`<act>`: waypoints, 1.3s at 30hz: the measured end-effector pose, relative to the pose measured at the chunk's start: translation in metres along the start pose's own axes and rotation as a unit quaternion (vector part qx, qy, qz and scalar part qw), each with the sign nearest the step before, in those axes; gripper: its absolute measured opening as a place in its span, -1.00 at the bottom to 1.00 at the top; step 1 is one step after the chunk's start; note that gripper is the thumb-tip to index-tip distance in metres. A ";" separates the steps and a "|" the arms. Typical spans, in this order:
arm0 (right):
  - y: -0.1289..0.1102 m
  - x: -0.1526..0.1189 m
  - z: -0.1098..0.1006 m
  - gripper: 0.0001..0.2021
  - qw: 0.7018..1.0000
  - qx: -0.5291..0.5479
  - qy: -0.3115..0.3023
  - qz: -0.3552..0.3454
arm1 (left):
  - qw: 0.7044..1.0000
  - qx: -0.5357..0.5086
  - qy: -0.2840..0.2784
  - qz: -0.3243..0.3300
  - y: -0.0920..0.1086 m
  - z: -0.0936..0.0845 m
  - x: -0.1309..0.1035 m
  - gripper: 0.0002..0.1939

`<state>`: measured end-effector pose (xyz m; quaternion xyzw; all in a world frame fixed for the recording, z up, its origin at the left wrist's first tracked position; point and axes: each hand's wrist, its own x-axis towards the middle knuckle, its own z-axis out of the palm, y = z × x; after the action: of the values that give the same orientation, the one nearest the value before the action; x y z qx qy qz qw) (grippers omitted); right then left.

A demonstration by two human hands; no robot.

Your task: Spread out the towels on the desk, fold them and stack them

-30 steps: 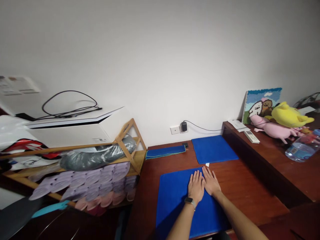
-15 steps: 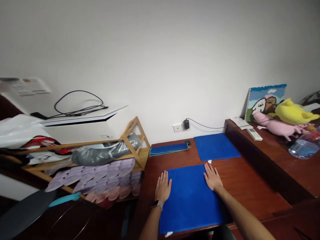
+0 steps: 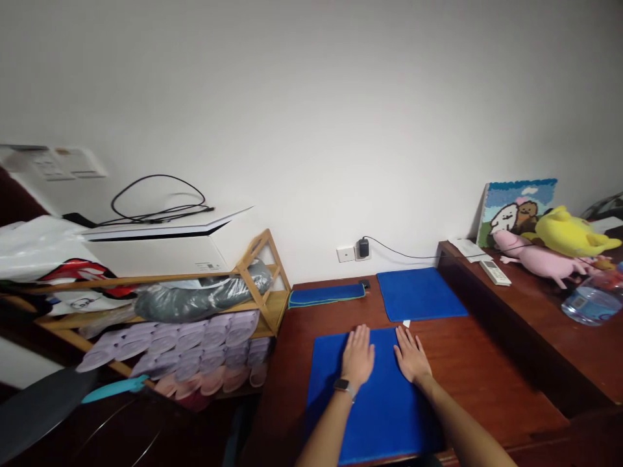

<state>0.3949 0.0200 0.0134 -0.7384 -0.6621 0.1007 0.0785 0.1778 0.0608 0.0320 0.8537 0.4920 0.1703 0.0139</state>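
Note:
A blue cloth (image 3: 374, 415) lies spread flat on the brown wooden table (image 3: 292, 363) in front of me. My left hand (image 3: 359, 358), with a watch on its wrist, rests palm down on the cloth's upper middle, fingers stretched out. At the cloth's upper right corner lies my right hand (image 3: 411, 357), also palm down and flat. Behind it is a second blue cloth (image 3: 421, 295), spread out with a small white tag at its front edge. Farther left, a folded blue cloth (image 3: 326, 294) with green edging lies near the wall.
Left of the table stands a wooden rack (image 3: 265, 292) holding lilac slippers (image 3: 214, 337) and a white box (image 3: 156, 253). A raised ledge on the right bears a remote control (image 3: 495, 272), plush toys (image 3: 540, 256) and a plastic bottle (image 3: 591, 298). A black charger (image 3: 363, 246) sits in the wall socket.
My left hand has moved right, from the cloth's left edge to its upper middle. My right hand stays at the upper right corner. The view has shifted slightly.

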 end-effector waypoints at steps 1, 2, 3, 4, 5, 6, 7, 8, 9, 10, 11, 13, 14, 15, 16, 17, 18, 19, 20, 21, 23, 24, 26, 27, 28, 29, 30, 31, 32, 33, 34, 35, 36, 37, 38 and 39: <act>0.001 0.001 0.001 -0.34 1.000 -0.001 0.000 -0.003 | 1.000 -0.019 -0.014 0.016 0.021 0.009 0.008 -0.37; 0.002 0.001 0.002 -0.34 1.000 -0.003 -0.001 -0.006 | 0.999 -0.034 -0.026 0.025 0.039 0.018 0.015 -0.36; 0.002 0.002 0.002 -0.35 1.000 -0.004 -0.002 -0.008 | 0.998 -0.043 -0.038 0.027 0.052 0.025 0.019 -0.36; 0.002 0.002 0.003 -0.35 1.000 -0.005 -0.003 -0.010 | 0.997 -0.048 -0.047 0.026 0.058 0.031 0.021 -0.35; 0.002 0.002 0.002 -0.35 1.000 -0.005 -0.002 -0.010 | 0.997 -0.048 -0.055 0.025 0.057 0.033 0.020 -0.34; 0.002 0.002 0.002 -0.35 1.000 -0.004 -0.001 -0.008 | 0.997 -0.044 -0.061 0.018 0.050 0.032 0.017 -0.33; 0.002 0.002 0.001 -0.35 1.000 -0.002 0.000 -0.006 | 0.997 -0.035 -0.066 0.005 0.036 0.028 0.012 -0.32; 0.002 0.002 0.001 -0.35 1.000 0.000 0.002 -0.002 | 0.997 -0.022 -0.069 -0.015 0.017 0.022 0.004 -0.30; 0.001 0.001 0.000 -0.35 1.000 0.002 0.004 0.000 | 0.997 -0.006 -0.071 -0.040 -0.006 0.014 -0.006 -0.29; 0.001 0.000 0.000 -0.34 1.000 0.003 0.005 0.001 | 0.995 0.010 -0.068 -0.070 -0.031 0.005 -0.017 -0.28; 0.001 0.000 0.000 -0.34 1.000 0.004 0.006 0.001 | 0.993 0.023 -0.069 -0.090 -0.055 -0.004 -0.029 -0.26; 0.001 -0.001 0.000 -0.34 1.000 0.002 0.006 0.000 | 0.991 0.038 -0.065 -0.107 -0.096 -0.017 -0.051 -0.24; 0.001 -0.001 0.000 -0.33 1.000 -0.001 0.004 0.000 | 0.991 0.043 -0.062 -0.108 -0.110 -0.022 -0.061 -0.23; 0.001 -0.001 0.000 -0.33 1.000 -0.003 0.002 0.001 | 0.992 0.048 -0.056 -0.107 -0.120 -0.024 -0.068 -0.23; 0.001 0.000 -0.001 -0.33 1.000 -0.006 -0.001 0.004 | 0.992 0.052 -0.050 -0.104 -0.125 -0.025 -0.072 -0.22; 0.000 0.001 -0.003 -0.33 1.000 -0.008 -0.005 0.009 | 0.992 0.055 -0.045 -0.101 -0.127 -0.026 -0.075 -0.22; -0.001 0.002 -0.005 -0.33 1.000 -0.010 -0.012 0.012 | 0.993 0.058 -0.041 -0.099 -0.126 -0.025 -0.076 -0.22; -0.002 0.003 -0.009 -0.33 1.000 -0.010 -0.024 0.016 | 0.993 0.060 -0.039 -0.096 -0.124 -0.025 -0.075 -0.22; -0.003 0.002 -0.013 -0.34 0.999 -0.008 -0.038 0.020 | 0.993 0.060 -0.038 -0.093 -0.121 -0.024 -0.074 -0.22; -0.004 0.000 -0.017 -0.34 0.998 -0.004 -0.050 0.025 | 0.993 0.059 -0.038 -0.091 -0.119 -0.024 -0.073 -0.23; -0.005 -0.009 -0.023 -0.34 0.998 0.004 -0.049 0.034 | 0.993 0.055 -0.040 -0.093 -0.115 -0.024 -0.071 -0.23; -0.005 -0.017 -0.024 -0.35 0.999 0.004 -0.034 0.035 | 0.993 0.052 -0.040 -0.094 -0.114 -0.024 -0.070 -0.24; -0.006 -0.038 -0.023 -0.35 1.000 -0.001 0.012 0.027 | 0.994 0.047 -0.037 -0.096 -0.114 -0.023 -0.069 -0.24; -0.007 -0.049 -0.022 -0.35 0.999 -0.005 0.027 0.018 | 0.994 0.045 -0.037 -0.096 -0.115 -0.023 -0.069 -0.24; -0.008 -0.059 -0.020 -0.35 0.999 -0.007 0.031 0.009 | 0.994 0.044 -0.037 -0.095 -0.116 -0.023 -0.069 -0.25; -0.009 -0.068 -0.018 -0.35 1.000 -0.008 0.025 0.005 | 0.994 0.044 -0.040 -0.094 -0.117 -0.025 -0.068 -0.25; -0.011 -0.075 -0.016 -0.35 1.000 -0.007 0.013 0.003 | 0.993 0.044 -0.045 -0.095 -0.119 -0.026 -0.068 -0.25; -0.012 -0.080 -0.015 -0.35 1.000 -0.004 -0.001 0.005 | 0.993 0.045 -0.050 -0.095 -0.120 -0.029 -0.068 -0.26; -0.013 -0.083 -0.015 -0.35 1.000 -0.001 -0.012 0.009 | 0.993 0.047 -0.053 -0.093 -0.120 -0.032 -0.067 -0.27; -0.014 -0.084 -0.014 -0.35 1.000 0.002 -0.018 0.014 | 0.994 0.050 -0.052 -0.088 -0.118 -0.035 -0.067 -0.28; -0.015 -0.084 -0.014 -0.35 1.000 0.004 -0.020 0.017 | 0.994 0.052 -0.047 -0.081 -0.113 -0.039 -0.066 -0.30; -0.015 -0.083 -0.014 -0.35 1.000 0.006 -0.019 0.018 | 0.995 0.053 -0.038 -0.073 -0.104 -0.041 -0.064 -0.32; -0.015 -0.082 -0.014 -0.35 1.000 0.007 -0.017 0.017 | 0.996 0.051 -0.029 -0.064 -0.091 -0.041 -0.063 -0.33; -0.015 -0.081 -0.013 -0.35 1.000 0.008 -0.015 0.016 | 0.997 0.046 -0.019 -0.052 -0.072 -0.040 -0.060 -0.34; -0.014 -0.080 -0.013 -0.36 1.000 0.009 -0.012 0.015 | 0.998 0.037 -0.012 -0.039 -0.049 -0.036 -0.057 -0.34; -0.013 -0.080 -0.012 -0.36 1.000 0.011 -0.009 0.013 | 0.999 0.025 -0.009 -0.021 -0.023 -0.029 -0.054 -0.34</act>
<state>0.3768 -0.0577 0.0315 -0.7451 -0.6521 0.1154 0.0789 0.1246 0.0225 0.0401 0.8449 0.5135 0.1499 0.0003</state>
